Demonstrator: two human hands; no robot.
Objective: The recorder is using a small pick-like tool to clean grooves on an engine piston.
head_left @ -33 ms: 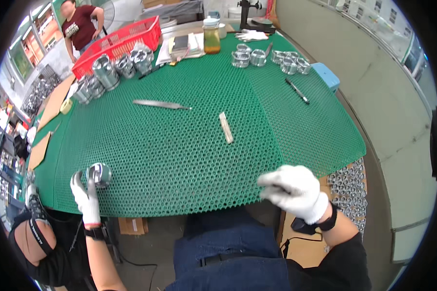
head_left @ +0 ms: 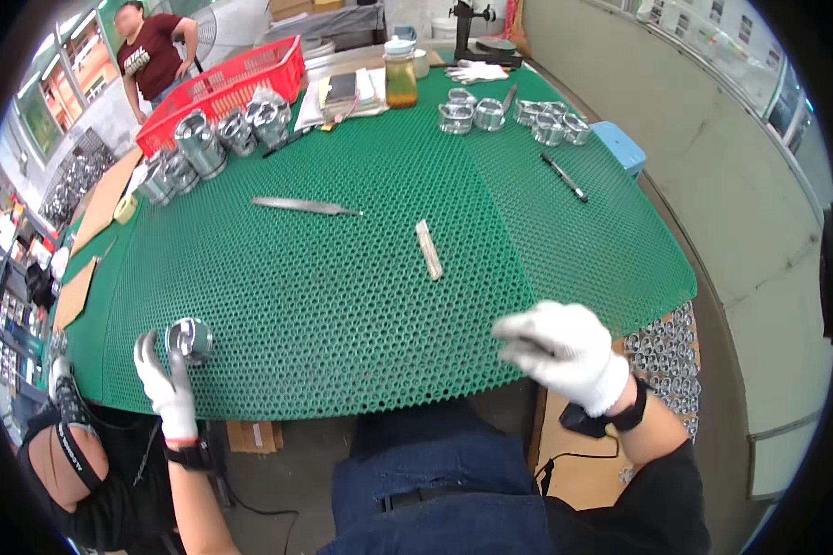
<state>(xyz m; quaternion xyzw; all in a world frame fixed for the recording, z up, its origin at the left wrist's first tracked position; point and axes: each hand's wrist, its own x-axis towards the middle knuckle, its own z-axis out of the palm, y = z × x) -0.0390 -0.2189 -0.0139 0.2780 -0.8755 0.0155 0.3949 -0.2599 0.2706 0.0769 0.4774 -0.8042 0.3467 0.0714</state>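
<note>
The left hand (head_left: 165, 384), in a white glove, grasps a shiny metal piston (head_left: 191, 339) at the near left corner of the worktop (head_left: 342, 296), which is covered by a green honeycomb mat; the fingers curl around the piston's side and it sits just above the mat's near edge. The right hand (head_left: 565, 351), also white-gloved, hovers over the near right edge of the worktop with its fingers loosely curled inward; whether it pinches something small cannot be told. Near the middle of the mat lies a small pale flat bar (head_left: 428, 250), and further back toward the left a long metal file (head_left: 307, 206). A black pen (head_left: 565, 177) lies toward the right edge. More pistons stand in a cluster at the far left (head_left: 204, 143) and another group at the far right (head_left: 514, 113). A red plastic basket (head_left: 227, 88) sits at the far left corner, a jar of amber liquid (head_left: 401, 79) at the far edge, and a person in a dark red shirt (head_left: 153, 55) stands beyond
</note>
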